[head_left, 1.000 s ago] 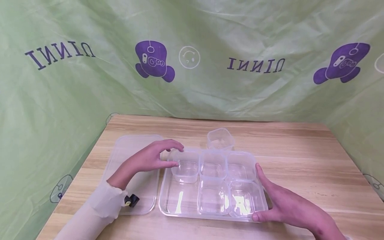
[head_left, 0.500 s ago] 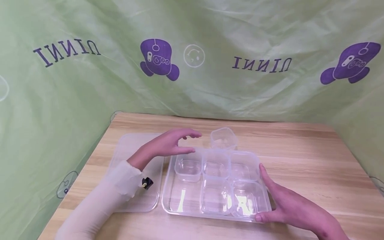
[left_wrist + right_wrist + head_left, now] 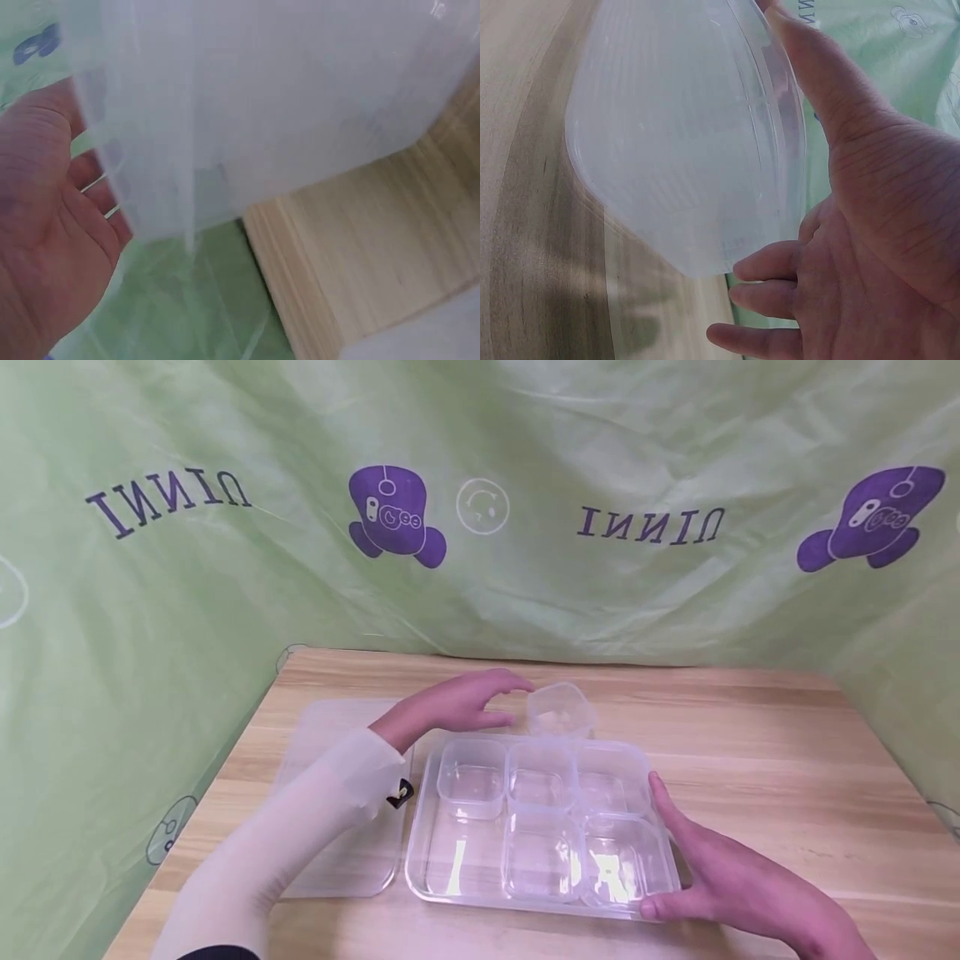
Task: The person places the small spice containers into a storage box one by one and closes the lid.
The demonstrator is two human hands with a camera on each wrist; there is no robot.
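Note:
A large clear plastic tray [image 3: 457,864] holds several small clear boxes [image 3: 542,860]; its front left part shows bare floor. Behind it on the table stands one loose clear box [image 3: 562,710]. My left hand [image 3: 476,700] reaches over the tray's back left, fingertips right at this loose box's left side, thumb and fingers apart. In the left wrist view, a translucent plastic wall [image 3: 300,97] overlaps the fingertips. My right hand [image 3: 716,868] rests against the tray's right end, thumb at the front corner and fingers along the side. The right wrist view shows those fingers [image 3: 769,298] fairly straight by the wall.
A flat translucent lid [image 3: 345,868] lies on the wooden table [image 3: 787,760] left of the tray, partly under my left sleeve [image 3: 300,827]. A green printed curtain [image 3: 525,593] hangs behind the table and along its sides.
My left hand has moved from the box at the tray's back left, back and rightward to the loose box. My right hand stays at the tray's right end.

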